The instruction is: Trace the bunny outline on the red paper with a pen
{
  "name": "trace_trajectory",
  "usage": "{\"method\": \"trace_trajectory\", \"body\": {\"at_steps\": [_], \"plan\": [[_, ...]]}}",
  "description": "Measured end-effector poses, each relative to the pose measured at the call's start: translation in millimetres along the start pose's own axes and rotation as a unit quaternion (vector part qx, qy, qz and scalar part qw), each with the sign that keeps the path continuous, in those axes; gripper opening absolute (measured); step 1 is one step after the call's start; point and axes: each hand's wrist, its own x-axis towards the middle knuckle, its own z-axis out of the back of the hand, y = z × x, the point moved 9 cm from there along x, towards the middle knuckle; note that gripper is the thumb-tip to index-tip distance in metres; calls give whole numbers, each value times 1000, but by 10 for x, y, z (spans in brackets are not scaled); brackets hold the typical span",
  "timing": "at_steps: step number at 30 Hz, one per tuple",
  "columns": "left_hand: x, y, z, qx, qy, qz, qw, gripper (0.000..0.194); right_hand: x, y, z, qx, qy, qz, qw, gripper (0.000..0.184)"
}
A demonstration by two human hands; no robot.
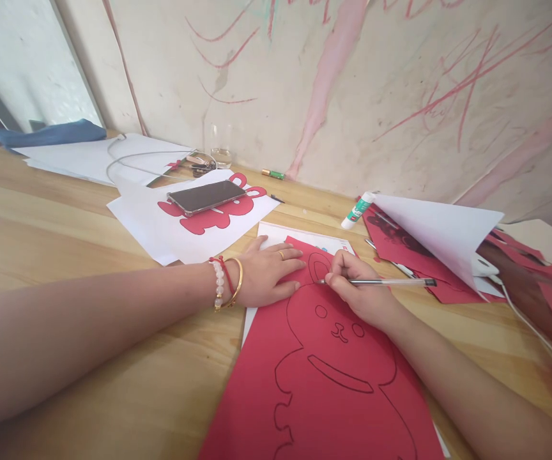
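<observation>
A sheet of red paper [257, 390] lies in front of me, with a rabbit outline drawn on it in black: an ear, round head, eyes, nose and a collar band. My left hand [269, 271] rests flat with fingers stretched over the sheet's upper left edge. In my right hand [360, 287] is a pen [395, 282], its tip touching the paper at the base of the ear. Under the red sheet, white paper [273, 231] shows at the far edge. The lower end of the drawing runs out of view.
Back left, a phone [209, 195] lies on a white sheet with a red rabbit [204, 220]. Behind it are a cable, a glass [221, 150] and more paper [79, 156]. A glue stick [358, 209] stands tilted beside red papers [453, 287] and a curled white sheet [443, 230] at right.
</observation>
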Motion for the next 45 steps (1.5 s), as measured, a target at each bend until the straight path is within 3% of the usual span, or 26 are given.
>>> {"method": "trace_trajectory", "body": {"at_steps": [18,23,29,33,37,45], "plan": [[4,5,-6,2,7,3,1000,41,-1,-21,-2,7,5,-1,1000,18],[7,5,-4,7,7,2,1000,41,2,-42,25,75,-16,-33,997,21],[-5,0,-1,36,-9,-3,999,42,-30,-3,271,199,-123,-50,971,22],[-40,-22,42,71,-15,10,997,47,-101,132,251,239,-109,-74,962,24],[-75,-75,88,110,-26,17,993,52,-154,204,100,219,-62,-100,969,25],[-106,-171,109,150,-31,19,988,56,-97,91,109,126,-67,-75,987,21]]}}
